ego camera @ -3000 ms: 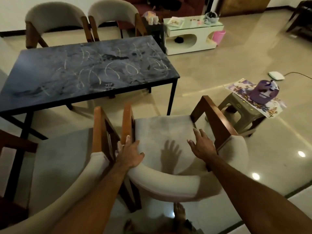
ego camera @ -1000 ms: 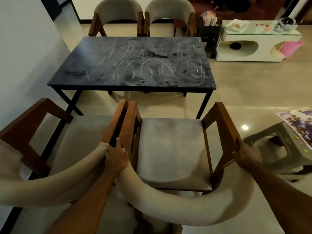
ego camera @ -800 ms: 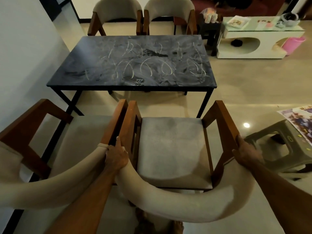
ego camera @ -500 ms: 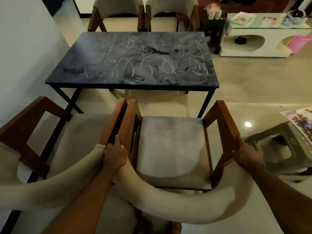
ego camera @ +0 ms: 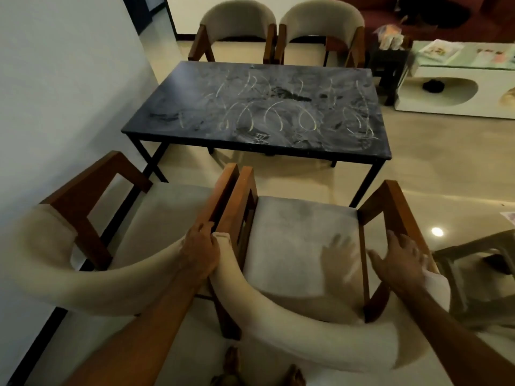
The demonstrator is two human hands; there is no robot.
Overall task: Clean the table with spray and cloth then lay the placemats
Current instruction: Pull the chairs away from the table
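Right hand point(ego camera: 399, 260) has let go, fingers now spread over the cushioned wooden chair point(ego camera: 301, 246) arm, lower right. Left hand point(ego camera: 199, 252) grips its backrest; dark scribbled rectangular table point(ego camera: 259, 110) sits well above both, upper centre.

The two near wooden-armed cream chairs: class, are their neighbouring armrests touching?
Apart. The head view shows a narrow dark gap running between the left chair's armrest and the right chair's armrest.

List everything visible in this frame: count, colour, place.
table: 1, black, scribbled pale marks, centre
near armchairs: 2, beige and brown wood, foreground, side by side
far armchairs: 2, same style, behind table
side unit: 1, white, upper right
stool: 1, grey, right edge
sofa: 1, dark red, top right
left hand: on backrest ends where near armchairs meet
right hand: fingers spread, at right armrest
feet: 2, bare, bottom edge
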